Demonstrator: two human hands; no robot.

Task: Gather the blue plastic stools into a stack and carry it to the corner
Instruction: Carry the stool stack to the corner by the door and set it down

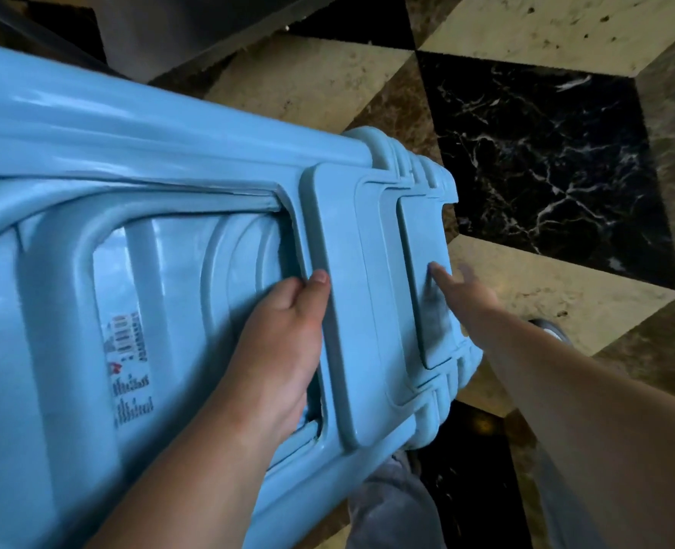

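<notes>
A stack of light blue plastic stools (161, 160) lies tilted on its side across the left of the head view, held off the floor, its nested feet pointing right. My left hand (284, 342) grips a crossbar of the outermost stool, fingers hooked into the opening and thumb on top. My right hand (458, 287) is blurred at the stack's right end, fingers spread against the edge of the nested feet; whether it grips there is unclear. A white label (130, 370) shows on the inner surface.
The floor (546, 152) is marble tiles in black, beige and brown. A grey metal cabinet or appliance (177, 29) stands at the top left. My trouser leg (391, 505) and a shoe (550, 330) show below the stack.
</notes>
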